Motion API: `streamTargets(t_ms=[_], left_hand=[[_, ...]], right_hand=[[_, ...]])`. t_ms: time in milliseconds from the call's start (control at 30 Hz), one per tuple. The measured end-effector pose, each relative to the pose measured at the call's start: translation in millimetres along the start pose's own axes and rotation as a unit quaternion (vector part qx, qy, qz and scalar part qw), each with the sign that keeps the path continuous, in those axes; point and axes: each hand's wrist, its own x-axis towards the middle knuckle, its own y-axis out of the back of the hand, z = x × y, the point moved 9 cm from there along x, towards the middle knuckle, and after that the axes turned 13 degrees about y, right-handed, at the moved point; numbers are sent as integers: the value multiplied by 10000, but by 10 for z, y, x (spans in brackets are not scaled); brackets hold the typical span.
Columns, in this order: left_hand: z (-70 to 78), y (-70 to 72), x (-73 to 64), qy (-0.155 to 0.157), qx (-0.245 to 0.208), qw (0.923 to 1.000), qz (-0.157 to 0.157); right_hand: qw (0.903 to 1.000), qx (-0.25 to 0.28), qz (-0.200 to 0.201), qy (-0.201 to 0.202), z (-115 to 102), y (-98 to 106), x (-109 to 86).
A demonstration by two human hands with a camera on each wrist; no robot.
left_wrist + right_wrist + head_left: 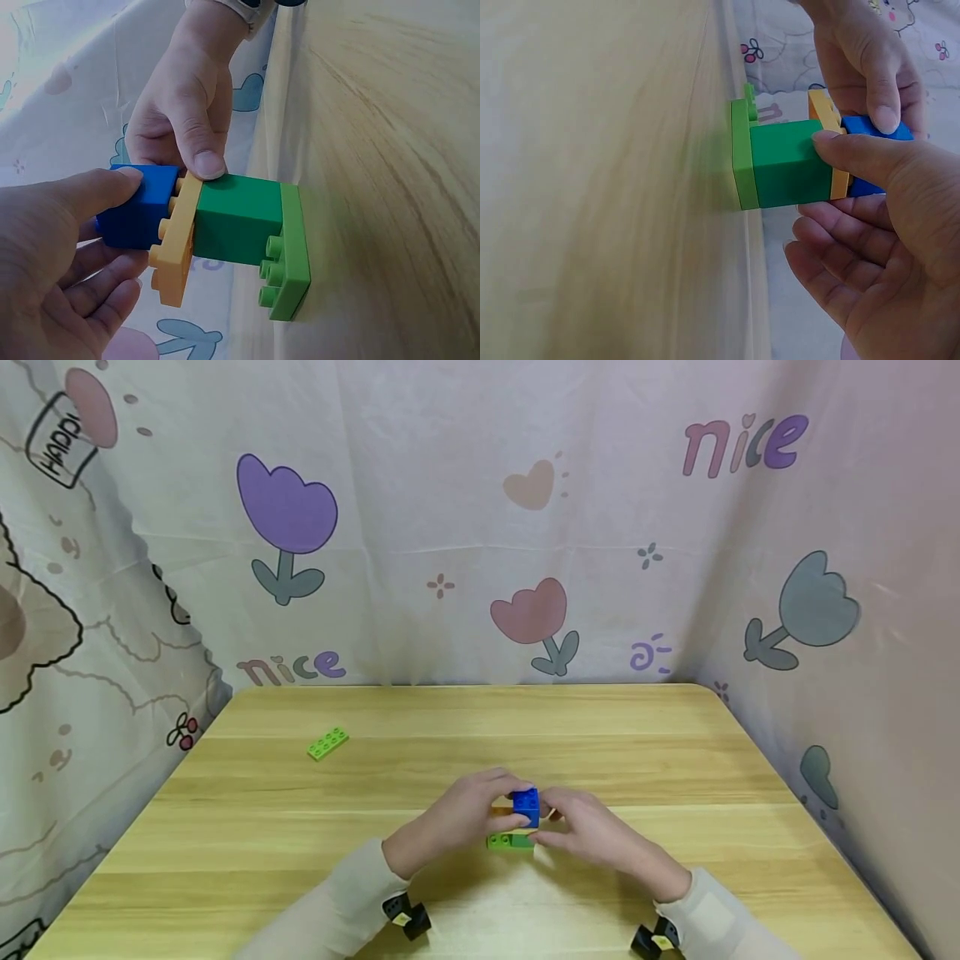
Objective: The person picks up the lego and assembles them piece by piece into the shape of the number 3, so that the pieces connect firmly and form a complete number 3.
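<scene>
A small tower of toy building bricks stands on the table. A light green plate (296,262) is its base, with a dark green block (240,221) above it and an orange plate (177,255) on top. My left hand (459,814) pinches a blue brick (527,807) between thumb and fingers, right at the orange plate's studs; some studs show between the two in the left wrist view. From the other side my right hand (596,831) grips the tower, its thumb (847,150) along the edge of the orange plate and green block. Its fingertips are partly hidden behind the bricks.
Another light green plate (327,743) with studs lies at the back left of the wooden table (600,735). A printed cloth (420,485) hangs behind the table and along both sides. Each sleeve carries a small black device at the wrist.
</scene>
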Motion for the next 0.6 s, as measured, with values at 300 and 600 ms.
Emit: streamTargets(t_ms=[300,600], left_hand=[[24,19,5,-131,-42,9997,180],[54,22,1,-134,107,9997,194]], right_hand=[[10000,-21,-7,-30,4,5,2],[10000,-36,1,-25,-9,7,-2]])
